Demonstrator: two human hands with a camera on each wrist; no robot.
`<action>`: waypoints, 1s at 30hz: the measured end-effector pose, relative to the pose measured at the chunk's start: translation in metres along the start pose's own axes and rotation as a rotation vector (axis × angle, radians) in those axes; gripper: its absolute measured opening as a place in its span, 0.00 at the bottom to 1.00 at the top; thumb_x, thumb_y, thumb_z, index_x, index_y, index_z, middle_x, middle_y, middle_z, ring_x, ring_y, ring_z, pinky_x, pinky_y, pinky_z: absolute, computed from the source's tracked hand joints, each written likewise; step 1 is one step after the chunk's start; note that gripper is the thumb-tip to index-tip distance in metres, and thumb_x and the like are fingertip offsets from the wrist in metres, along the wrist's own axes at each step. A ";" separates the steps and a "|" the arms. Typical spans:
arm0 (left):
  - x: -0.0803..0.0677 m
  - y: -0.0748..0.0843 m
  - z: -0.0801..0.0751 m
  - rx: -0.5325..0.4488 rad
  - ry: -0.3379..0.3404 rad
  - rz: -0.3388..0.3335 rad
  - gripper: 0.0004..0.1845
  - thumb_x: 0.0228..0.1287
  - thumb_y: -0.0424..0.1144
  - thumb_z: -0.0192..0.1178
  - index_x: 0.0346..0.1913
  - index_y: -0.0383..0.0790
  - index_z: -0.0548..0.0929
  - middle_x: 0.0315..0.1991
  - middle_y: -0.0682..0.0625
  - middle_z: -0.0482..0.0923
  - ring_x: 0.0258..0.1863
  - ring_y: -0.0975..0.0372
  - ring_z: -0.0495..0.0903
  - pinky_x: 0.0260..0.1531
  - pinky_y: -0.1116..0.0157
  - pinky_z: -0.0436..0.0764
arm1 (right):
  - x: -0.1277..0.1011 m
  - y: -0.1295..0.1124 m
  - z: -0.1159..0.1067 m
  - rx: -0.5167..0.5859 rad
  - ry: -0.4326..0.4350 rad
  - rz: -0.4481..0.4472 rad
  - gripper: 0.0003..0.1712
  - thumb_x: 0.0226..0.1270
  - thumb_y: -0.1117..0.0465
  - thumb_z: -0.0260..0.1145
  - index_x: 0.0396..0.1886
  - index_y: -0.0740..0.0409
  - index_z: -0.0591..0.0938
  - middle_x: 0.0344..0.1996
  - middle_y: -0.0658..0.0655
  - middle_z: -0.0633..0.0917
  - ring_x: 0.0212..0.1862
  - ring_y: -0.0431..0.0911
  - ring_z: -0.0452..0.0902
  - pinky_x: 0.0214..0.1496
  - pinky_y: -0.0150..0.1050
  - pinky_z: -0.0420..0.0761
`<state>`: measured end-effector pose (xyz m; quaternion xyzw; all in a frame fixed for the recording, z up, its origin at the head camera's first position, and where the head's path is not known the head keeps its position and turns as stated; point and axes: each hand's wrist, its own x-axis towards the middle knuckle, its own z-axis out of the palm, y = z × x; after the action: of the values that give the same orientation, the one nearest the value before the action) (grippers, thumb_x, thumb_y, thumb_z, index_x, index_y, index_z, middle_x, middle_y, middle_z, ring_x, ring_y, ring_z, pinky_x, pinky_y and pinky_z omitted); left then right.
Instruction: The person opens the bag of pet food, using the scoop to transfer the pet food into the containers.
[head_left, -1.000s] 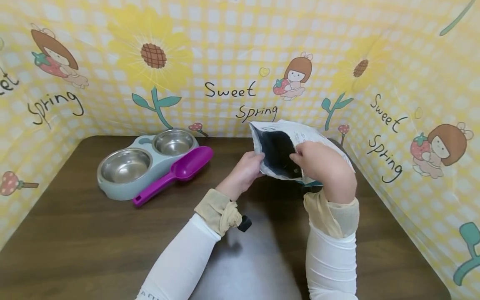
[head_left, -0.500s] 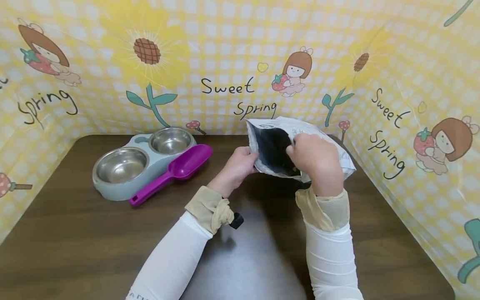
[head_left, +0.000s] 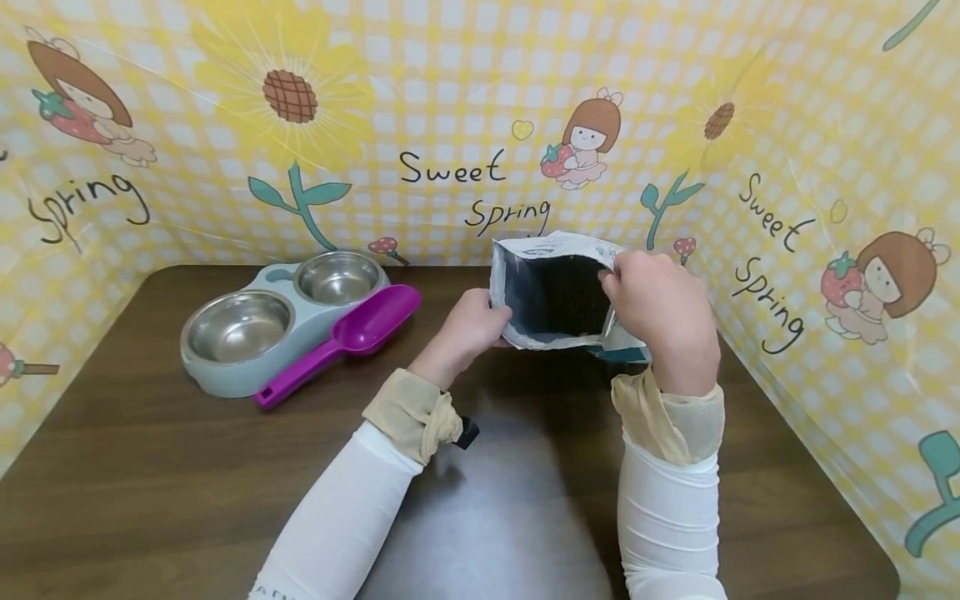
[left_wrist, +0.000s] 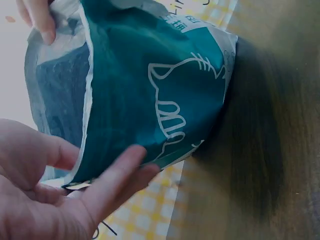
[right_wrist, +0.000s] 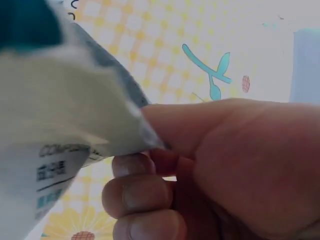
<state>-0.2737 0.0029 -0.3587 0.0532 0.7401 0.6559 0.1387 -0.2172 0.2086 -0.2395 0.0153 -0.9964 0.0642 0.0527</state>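
Near the desk's (head_left: pixel 150 467) far edge, a left hand (head_left: pixel 468 321) and a right hand (head_left: pixel 660 304) each pinch one rim of a teal pet-food bag (head_left: pixel 555 292), pulling its mouth wide; a purple scoop (head_left: pixel 352 337) leans against a double bowl (head_left: pixel 262 325) toward the far-left corner.

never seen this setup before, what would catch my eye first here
Both hands hold a teal and white bag open at the middle of the brown table: the left hand pinches its left edge and the right hand its right edge. Left of it sit a grey double bowl feeder and a purple scoop, before a yellow sunflower backdrop.
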 end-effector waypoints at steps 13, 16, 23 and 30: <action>0.009 -0.001 0.001 -0.185 0.065 0.072 0.22 0.87 0.32 0.39 0.66 0.22 0.80 0.60 0.27 0.85 0.49 0.52 0.89 0.56 0.51 0.91 | 0.007 -0.001 0.006 0.117 0.056 -0.088 0.20 0.90 0.53 0.53 0.43 0.64 0.83 0.40 0.68 0.82 0.47 0.64 0.79 0.46 0.59 0.78; 0.012 -0.004 -0.001 -0.242 0.122 0.089 0.23 0.86 0.32 0.39 0.65 0.20 0.80 0.59 0.25 0.85 0.51 0.48 0.89 0.52 0.53 0.92 | 0.011 -0.005 0.014 0.144 0.143 -0.053 0.20 0.91 0.53 0.52 0.44 0.63 0.83 0.37 0.67 0.81 0.45 0.65 0.79 0.44 0.60 0.79; 0.007 -0.002 -0.025 -0.331 0.243 0.068 0.22 0.87 0.32 0.40 0.67 0.22 0.80 0.60 0.25 0.84 0.52 0.45 0.90 0.42 0.61 0.93 | 0.026 -0.022 0.034 0.252 0.266 -0.093 0.20 0.91 0.53 0.51 0.43 0.61 0.80 0.27 0.61 0.74 0.38 0.63 0.77 0.47 0.60 0.78; -0.005 0.005 -0.046 -0.206 0.310 0.074 0.23 0.86 0.33 0.40 0.64 0.21 0.81 0.52 0.30 0.85 0.39 0.55 0.88 0.35 0.69 0.90 | 0.035 -0.045 0.041 0.297 0.282 -0.119 0.20 0.91 0.52 0.52 0.52 0.62 0.83 0.26 0.59 0.73 0.34 0.60 0.77 0.42 0.55 0.79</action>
<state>-0.2819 -0.0418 -0.3485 -0.0359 0.6792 0.7331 0.0035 -0.2546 0.1579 -0.2703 0.0725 -0.9561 0.2088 0.1925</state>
